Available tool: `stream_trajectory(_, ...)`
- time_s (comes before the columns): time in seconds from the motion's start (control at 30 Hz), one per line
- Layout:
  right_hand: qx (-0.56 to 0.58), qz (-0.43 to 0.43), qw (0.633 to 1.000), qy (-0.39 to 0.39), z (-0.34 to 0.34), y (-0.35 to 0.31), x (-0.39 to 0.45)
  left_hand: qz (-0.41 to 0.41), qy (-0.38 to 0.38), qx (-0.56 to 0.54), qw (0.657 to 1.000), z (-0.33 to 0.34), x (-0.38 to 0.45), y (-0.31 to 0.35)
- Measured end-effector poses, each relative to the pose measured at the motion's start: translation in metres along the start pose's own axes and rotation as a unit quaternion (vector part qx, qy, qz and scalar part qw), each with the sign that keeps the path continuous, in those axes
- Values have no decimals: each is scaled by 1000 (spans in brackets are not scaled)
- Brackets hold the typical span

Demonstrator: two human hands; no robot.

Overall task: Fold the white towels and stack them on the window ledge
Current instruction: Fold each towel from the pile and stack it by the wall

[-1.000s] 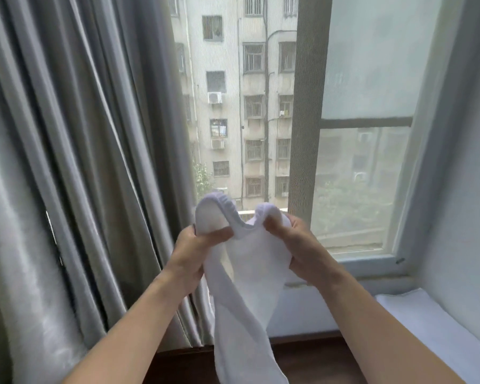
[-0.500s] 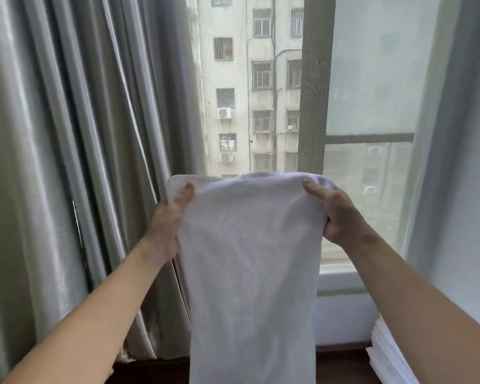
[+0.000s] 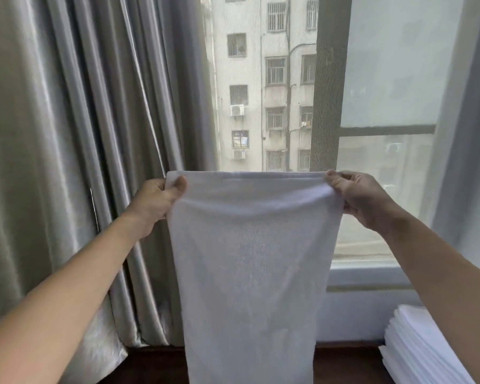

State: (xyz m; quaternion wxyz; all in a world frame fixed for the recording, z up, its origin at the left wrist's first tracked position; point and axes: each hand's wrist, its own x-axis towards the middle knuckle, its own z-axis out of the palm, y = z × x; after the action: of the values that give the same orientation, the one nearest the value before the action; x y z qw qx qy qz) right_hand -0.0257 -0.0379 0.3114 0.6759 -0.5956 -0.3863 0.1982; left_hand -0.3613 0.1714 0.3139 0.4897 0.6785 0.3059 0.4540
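Here, behind the raised hands, a grey curtain hangs on the left hand's side, a window with an apartment block beyond it fills the view between and above them, and a stack of folded white towels sits low under the right forearm on the dark ledge. The white towel is stretched between the two grips and hangs straight down from them, covering the ledge's middle: the left hand pinches its upper left corner between thumb and fingers, and the right hand pinches the upper right corner likewise. No writing or label can be read anywhere.
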Motion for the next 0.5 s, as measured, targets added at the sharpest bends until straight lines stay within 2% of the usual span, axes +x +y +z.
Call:
stream_trajectory(0.2,-138,17,990,-29,-9,-9,42,-23,-34,120,992,-8,35,6)
stream_trajectory(0.33,-83,30,996,-16,-8,-25,77,-5,-3,207,978,1,65,29)
stream_trajectory(0.5,-14,-33,999,-17,-11,-51,102,14,73,181,981,14,77,56)
